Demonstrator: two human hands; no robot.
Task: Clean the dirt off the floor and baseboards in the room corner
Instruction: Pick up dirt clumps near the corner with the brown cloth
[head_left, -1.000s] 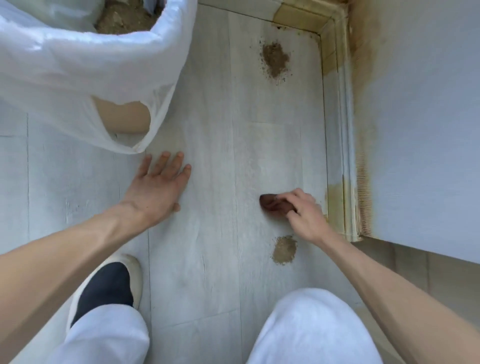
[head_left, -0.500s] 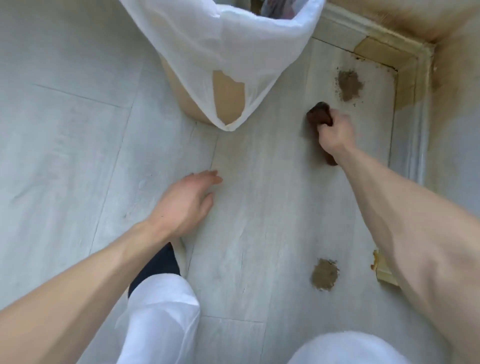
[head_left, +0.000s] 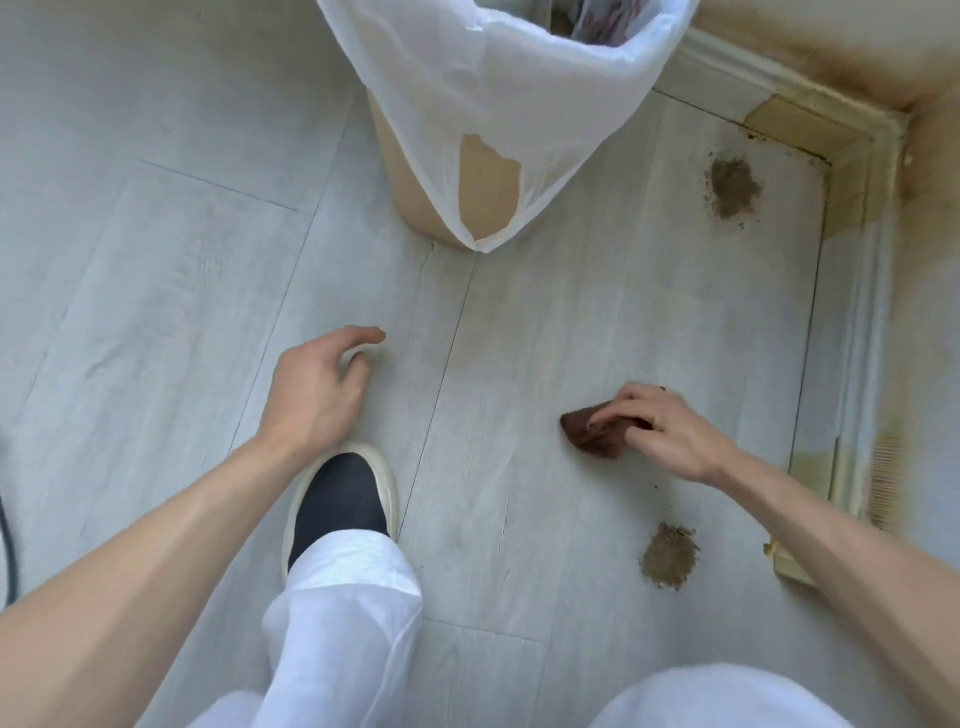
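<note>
Dirt lies in two brown piles on the pale floor (head_left: 571, 322): one pile (head_left: 733, 188) near the stained corner baseboards (head_left: 852, 156), another (head_left: 669, 556) just below my right forearm. My right hand (head_left: 662, 434) grips a brown cloth (head_left: 592, 434) pressed to the boards between them. My left hand (head_left: 317, 387) hovers, fingers loosely curled, holding nothing, above my shoe (head_left: 340, 504). Behind stands a bin (head_left: 410, 176) with a torn white liner (head_left: 498, 98).
</note>
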